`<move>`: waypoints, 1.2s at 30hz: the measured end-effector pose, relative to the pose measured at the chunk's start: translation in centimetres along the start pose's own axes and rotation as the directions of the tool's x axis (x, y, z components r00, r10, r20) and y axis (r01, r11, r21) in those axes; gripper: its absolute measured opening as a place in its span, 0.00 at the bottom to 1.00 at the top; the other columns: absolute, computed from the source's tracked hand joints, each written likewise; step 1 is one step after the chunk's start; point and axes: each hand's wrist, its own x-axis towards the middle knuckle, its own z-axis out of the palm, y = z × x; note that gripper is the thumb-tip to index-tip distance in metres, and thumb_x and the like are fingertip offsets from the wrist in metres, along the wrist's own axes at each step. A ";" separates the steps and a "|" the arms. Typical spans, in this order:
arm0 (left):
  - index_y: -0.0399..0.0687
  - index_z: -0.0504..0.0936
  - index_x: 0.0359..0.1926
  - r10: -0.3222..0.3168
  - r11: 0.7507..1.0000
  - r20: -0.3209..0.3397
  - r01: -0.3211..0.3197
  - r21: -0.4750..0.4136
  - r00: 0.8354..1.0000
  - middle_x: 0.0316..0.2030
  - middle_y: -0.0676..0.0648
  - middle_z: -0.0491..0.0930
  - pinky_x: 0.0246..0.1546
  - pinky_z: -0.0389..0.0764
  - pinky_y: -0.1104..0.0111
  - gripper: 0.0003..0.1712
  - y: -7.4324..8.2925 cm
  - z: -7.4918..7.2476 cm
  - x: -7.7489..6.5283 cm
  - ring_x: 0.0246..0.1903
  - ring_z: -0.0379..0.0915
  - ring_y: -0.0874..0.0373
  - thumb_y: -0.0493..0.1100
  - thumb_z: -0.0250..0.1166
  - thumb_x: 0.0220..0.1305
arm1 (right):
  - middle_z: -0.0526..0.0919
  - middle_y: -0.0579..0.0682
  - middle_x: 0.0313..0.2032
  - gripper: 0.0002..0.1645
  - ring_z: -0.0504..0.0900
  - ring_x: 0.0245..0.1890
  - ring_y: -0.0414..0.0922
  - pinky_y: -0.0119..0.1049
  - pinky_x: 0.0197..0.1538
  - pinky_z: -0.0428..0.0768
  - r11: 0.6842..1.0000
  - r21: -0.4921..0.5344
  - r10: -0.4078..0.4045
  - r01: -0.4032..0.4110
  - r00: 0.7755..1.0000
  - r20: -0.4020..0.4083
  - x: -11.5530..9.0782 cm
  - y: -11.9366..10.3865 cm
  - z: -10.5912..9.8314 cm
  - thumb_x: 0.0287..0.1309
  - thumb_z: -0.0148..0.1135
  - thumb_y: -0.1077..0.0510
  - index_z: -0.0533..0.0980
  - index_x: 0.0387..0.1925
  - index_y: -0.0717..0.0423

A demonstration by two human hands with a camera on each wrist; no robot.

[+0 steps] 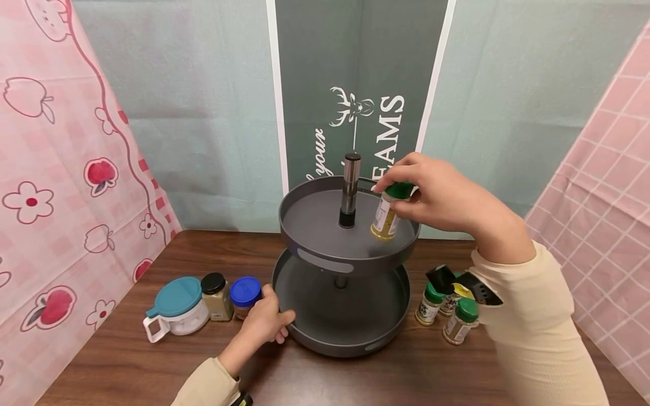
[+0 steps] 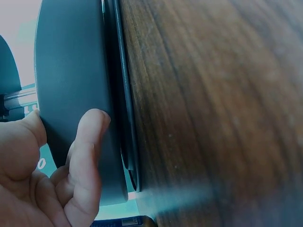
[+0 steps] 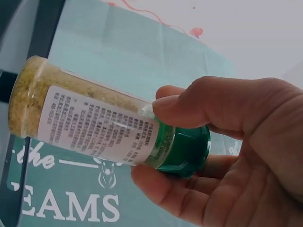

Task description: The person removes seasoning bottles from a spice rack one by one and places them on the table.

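Observation:
A dark grey two-tier round tray [image 1: 340, 344] stands on the table, with a shiny metal post [image 1: 350, 183] rising through its middle. My left hand [image 1: 266, 320] grips the rim of the lower tier at its front left. In the left wrist view the thumb lies over the rim and the fingers [image 2: 90, 137] press the outer wall. Above the right part of the upper tier, my right hand [image 1: 437, 189] holds a spice jar [image 1: 384, 219] by its green lid. The right wrist view shows yellowish grains and a printed white label on this jar [image 3: 94, 118], pinched between thumb and fingers.
Left of the tray stand a white container with a teal lid [image 1: 178, 301], a black-lidded jar [image 1: 215, 296] and a blue-lidded jar [image 1: 246, 292]. Several green-lidded spice jars [image 1: 459, 321] are grouped at the right, partly behind my right wrist. Fabric hangs behind and at both sides.

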 end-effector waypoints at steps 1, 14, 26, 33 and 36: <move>0.25 0.48 0.57 -0.002 1.000 0.001 0.002 0.001 1.000 0.07 0.47 0.74 0.08 0.75 0.66 0.40 0.0 0.0 0.0 0.06 0.70 0.58 0.38 0.61 0.49 | 0.73 0.55 0.39 0.17 0.74 0.30 0.44 0.39 0.32 0.80 1.000 0.000 0.015 -0.015 1.000 0.002 -0.2 0.1 -0.2 0.44 0.57 0.70 0.79 0.38 0.53; 0.25 0.47 0.57 -0.001 1.000 0.007 0.001 0.011 1.000 0.08 0.47 0.74 0.08 0.75 0.66 0.41 0.1 0.0 0.1 0.06 0.70 0.58 0.38 0.61 0.49 | 0.74 0.53 0.39 0.18 0.75 0.35 0.46 0.43 0.35 0.81 0.996 -0.034 0.084 -0.084 0.996 -0.003 -2.4 2.2 -1.7 0.44 0.63 0.70 0.79 0.39 0.52; 0.25 0.47 0.57 -0.010 1.000 0.009 0.010 0.012 1.000 0.08 0.47 0.74 0.08 0.75 0.66 0.41 0.1 -0.1 0.0 0.06 0.70 0.58 0.38 0.61 0.50 | 0.74 0.49 0.34 0.17 0.75 0.30 0.43 0.41 0.32 0.79 0.979 -0.169 0.111 -0.112 0.994 -0.019 -4.9 4.3 -2.3 0.40 0.67 0.68 0.78 0.34 0.48; 0.25 0.48 0.56 -0.007 1.000 0.003 0.007 0.009 1.000 0.07 0.48 0.73 0.07 0.75 0.66 0.40 0.1 0.0 0.0 0.06 0.69 0.58 0.38 0.61 0.49 | 0.74 0.49 0.33 0.15 0.74 0.27 0.43 0.43 0.31 0.74 0.957 -0.196 0.222 -0.214 0.975 0.021 -6.2 5.0 -2.4 0.42 0.67 0.64 0.78 0.34 0.44; 0.25 0.48 0.56 -0.010 1.000 0.003 0.010 0.006 1.000 0.07 0.48 0.73 0.07 0.75 0.66 0.40 0.1 0.0 0.0 0.06 0.69 0.58 0.38 0.61 0.49 | 0.74 0.49 0.33 0.15 0.73 0.27 0.43 0.43 0.29 0.72 0.954 -0.198 0.235 -0.225 0.972 0.029 -6.7 5.6 -2.2 0.43 0.68 0.63 0.77 0.34 0.44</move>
